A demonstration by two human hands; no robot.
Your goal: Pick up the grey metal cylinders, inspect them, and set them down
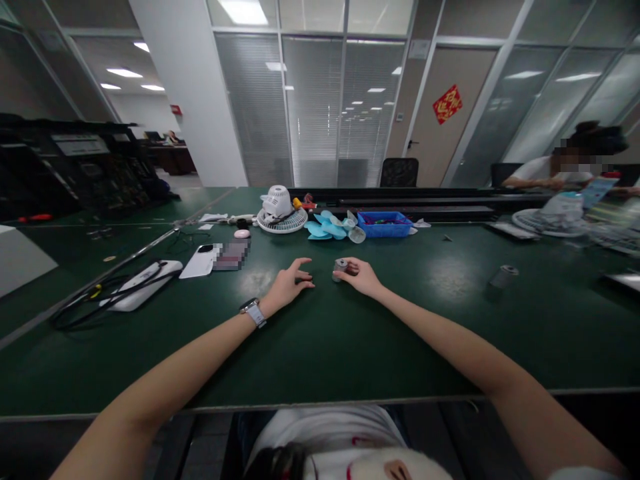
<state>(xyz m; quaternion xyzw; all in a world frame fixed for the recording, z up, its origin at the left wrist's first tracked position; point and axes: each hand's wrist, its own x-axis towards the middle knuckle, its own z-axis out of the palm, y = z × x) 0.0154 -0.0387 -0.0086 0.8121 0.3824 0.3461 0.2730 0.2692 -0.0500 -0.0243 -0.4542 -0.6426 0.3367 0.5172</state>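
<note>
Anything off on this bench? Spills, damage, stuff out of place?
No spill or damage that I can make out. Slightly untidy: the black cable lies in loose loops across a white object at left, and the blue fan blades sit detached beside the white fan housing.

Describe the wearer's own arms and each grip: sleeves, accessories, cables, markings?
Left grip and right grip are ungloved human hands. Left forearm and right forearm are uncovered. Left wrist has a dark-faced watch on a light grey band; right wrist has none. A pale sleeve edge shows bottom right. No cables or markings visible on either arm.
</note>
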